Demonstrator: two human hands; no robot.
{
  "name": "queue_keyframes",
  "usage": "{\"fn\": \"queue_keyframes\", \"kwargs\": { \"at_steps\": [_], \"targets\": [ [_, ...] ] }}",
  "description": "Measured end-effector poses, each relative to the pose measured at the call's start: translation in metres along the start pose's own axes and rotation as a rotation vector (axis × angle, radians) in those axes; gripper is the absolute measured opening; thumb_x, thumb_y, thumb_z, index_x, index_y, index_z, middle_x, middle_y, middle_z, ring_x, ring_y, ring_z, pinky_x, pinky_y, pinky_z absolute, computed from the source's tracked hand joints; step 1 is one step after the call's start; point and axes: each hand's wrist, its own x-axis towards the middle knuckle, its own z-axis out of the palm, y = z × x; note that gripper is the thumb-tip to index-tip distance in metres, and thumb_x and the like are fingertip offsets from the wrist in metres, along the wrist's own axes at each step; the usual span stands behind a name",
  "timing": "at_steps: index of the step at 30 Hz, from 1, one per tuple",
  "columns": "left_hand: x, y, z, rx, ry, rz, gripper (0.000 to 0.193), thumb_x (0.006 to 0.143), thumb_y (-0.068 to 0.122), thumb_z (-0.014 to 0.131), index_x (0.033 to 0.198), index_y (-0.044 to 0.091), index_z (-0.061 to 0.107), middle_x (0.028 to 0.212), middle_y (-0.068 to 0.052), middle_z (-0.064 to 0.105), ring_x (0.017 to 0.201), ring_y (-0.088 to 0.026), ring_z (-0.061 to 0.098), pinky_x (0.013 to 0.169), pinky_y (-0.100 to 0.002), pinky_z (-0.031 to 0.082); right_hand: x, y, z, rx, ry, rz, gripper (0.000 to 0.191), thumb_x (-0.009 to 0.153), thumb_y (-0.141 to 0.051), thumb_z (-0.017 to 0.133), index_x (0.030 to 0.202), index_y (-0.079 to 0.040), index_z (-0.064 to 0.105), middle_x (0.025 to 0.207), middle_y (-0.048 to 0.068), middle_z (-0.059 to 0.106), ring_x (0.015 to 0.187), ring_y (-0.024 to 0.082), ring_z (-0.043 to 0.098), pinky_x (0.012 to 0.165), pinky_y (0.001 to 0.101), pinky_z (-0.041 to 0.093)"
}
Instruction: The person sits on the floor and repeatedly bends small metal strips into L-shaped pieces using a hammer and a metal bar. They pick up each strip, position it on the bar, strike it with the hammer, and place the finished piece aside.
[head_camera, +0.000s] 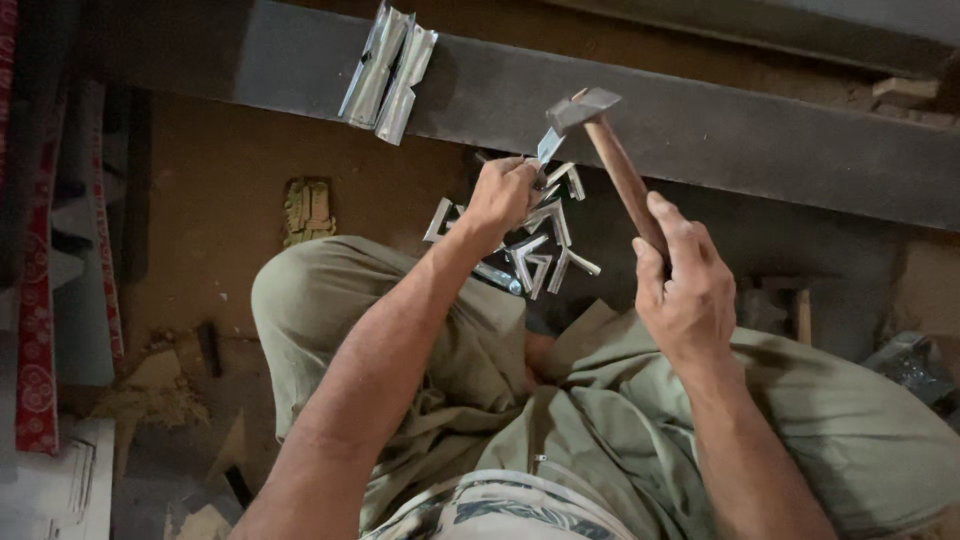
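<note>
My right hand (687, 285) grips the wooden handle of a hammer (610, 150), whose steel head is raised near a long dark metal beam (720, 135). My left hand (503, 193) pinches a small bent piece of shiny metal (549, 146) at the beam's near edge, just under the hammer head. Below that hand lies a pile of several similar metal angle pieces (540, 250) on the floor. My knees in olive trousers spread to either side of the pile.
A folded strip of shiny sheet metal (388, 70) rests on the beam at the upper left. A small wooden scrap (307, 210) lies on the brown floor. Red patterned strips (35, 300) and debris sit at the left. A second hammer (800, 310) lies at the right.
</note>
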Motion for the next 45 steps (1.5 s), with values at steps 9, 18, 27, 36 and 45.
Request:
{"fn": "queue_keyframes", "kwargs": {
  "at_steps": [9,18,27,36,45],
  "targets": [
    [-0.006,0.002,0.003,0.285,0.106,0.139,0.031,0.095,0.025,0.057,0.09,0.0,0.075,0.067,-0.011,0.068,0.058,-0.02,0.063,0.055,-0.036,0.049,0.0,0.021,0.004,0.0,-0.003,-0.003,0.043,0.104,-0.006,0.066,0.146,-0.006,0.056,0.125,0.023,0.069,0.109,0.041,0.069,0.088,0.0457,0.058],
    [-0.06,0.058,0.025,0.674,0.012,0.542,0.019,0.085,0.024,0.08,0.094,0.007,0.076,0.083,-0.014,0.073,0.074,-0.032,0.073,0.066,-0.04,0.055,0.003,0.024,-0.033,-0.178,0.041,0.077,0.044,0.1,-0.018,0.063,0.14,-0.002,0.053,0.104,0.022,0.067,0.093,0.036,0.068,0.084,0.0416,0.055],
    [-0.107,0.079,0.038,0.65,-0.468,0.887,0.027,0.076,0.005,0.085,0.098,0.007,0.068,0.09,-0.007,0.069,0.079,-0.026,0.072,0.068,-0.037,0.057,0.001,0.028,-0.036,0.326,-0.914,0.512,0.028,0.097,-0.03,0.066,0.103,-0.002,0.065,0.073,0.01,0.063,0.069,0.021,0.061,0.064,0.0402,0.051],
    [-0.116,0.076,0.024,0.617,-0.438,1.01,0.023,0.083,0.005,0.082,0.101,0.006,0.068,0.091,-0.007,0.071,0.08,-0.024,0.074,0.069,-0.034,0.059,-0.025,0.023,-0.017,0.558,-0.583,0.363,0.018,0.097,-0.018,0.068,0.102,-0.002,0.063,0.074,0.005,0.06,0.07,0.013,0.055,0.063,0.0337,0.049],
    [-0.1,0.088,0.034,0.667,-0.245,1.135,0.042,0.084,0.01,0.079,0.12,-0.001,0.061,0.107,-0.016,0.07,0.086,-0.024,0.072,0.072,-0.034,0.06,-0.019,0.016,0.007,0.374,-0.168,0.195,0.019,0.106,-0.015,0.067,0.111,-0.002,0.054,0.086,0.004,0.057,0.072,0.013,0.056,0.059,0.0288,0.051]
  ]
}}
